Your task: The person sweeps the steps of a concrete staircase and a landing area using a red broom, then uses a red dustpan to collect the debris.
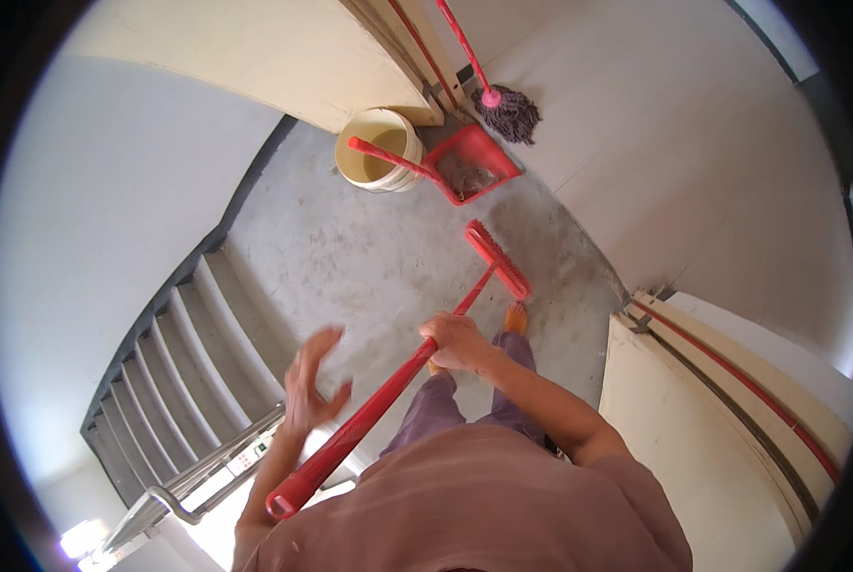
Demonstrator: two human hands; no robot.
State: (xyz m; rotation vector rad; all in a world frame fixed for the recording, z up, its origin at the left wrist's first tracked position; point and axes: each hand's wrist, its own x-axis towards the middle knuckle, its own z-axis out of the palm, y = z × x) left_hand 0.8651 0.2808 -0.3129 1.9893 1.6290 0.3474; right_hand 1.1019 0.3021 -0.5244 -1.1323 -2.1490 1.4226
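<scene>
My right hand (458, 342) is closed around the red handle of a push broom (498, 259), whose bristled head rests on the concrete floor just in front of my feet. The handle slants down to the left past my body. My left hand (315, 382) is off the handle, to its left, with fingers apart and slightly blurred. Beyond the broom head lies a red dustpan (506, 159) with clear plastic and debris in it. Its handle leans over the rim of a cream bucket (344, 159) that holds murky liquid.
A string mop (508, 118) with a red handle stands past the doorway. Stairs (204, 350) and a metal handrail (172, 504) lie to the left. An open door (673, 415) is at the right, and another door panel (254, 50) stands behind the bucket.
</scene>
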